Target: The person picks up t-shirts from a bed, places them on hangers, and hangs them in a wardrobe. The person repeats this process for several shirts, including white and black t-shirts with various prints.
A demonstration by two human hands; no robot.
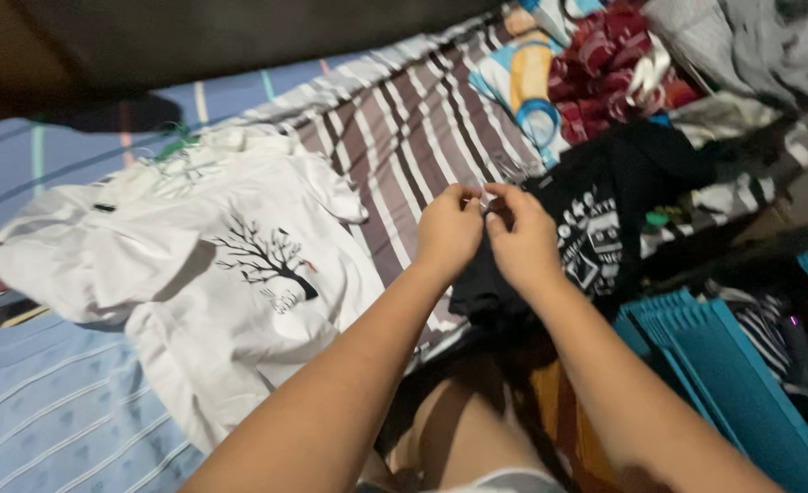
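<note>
Hands meeting over a black shirt on the bed.

Head view: left hand (447, 228) and right hand (521, 239) are pinched together, fingertips touching around something small and pale, too tiny to make out, just above the black printed shirt (596, 233). A white shirt with a tree print (239, 265) lies spread to the left on the striped sheet (404, 137); a blue plastic basket (733, 383) sits at right.
</note>
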